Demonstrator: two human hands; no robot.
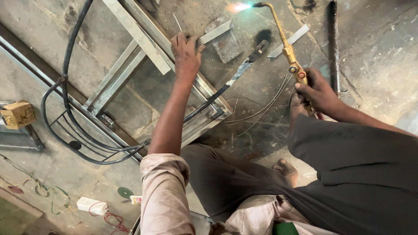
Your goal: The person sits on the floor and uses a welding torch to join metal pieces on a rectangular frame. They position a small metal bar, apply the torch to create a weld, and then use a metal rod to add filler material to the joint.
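My right hand [320, 93] grips the handle of a brass gas torch [287, 50], whose bent neck points up and left. A bright flame [238, 7] burns at its tip near the top edge. My left hand [186, 54] rests on a grey steel frame [150, 37] lying on the floor, fingers closed around the end of a short flat metal strip [215, 31]. A long dark rod [226, 85] leans across the frame between my two hands. Thin filler wires [261, 111] lie on the concrete below the torch.
A black hose [65, 109] loops over the frame at the left. Another flat strip [289, 40], a square plate [228, 45] and a dark bar [333, 43] lie on the floor. A small yellow box [17, 114], loose wires [104, 213] and my bare foot [285, 169] are nearby.
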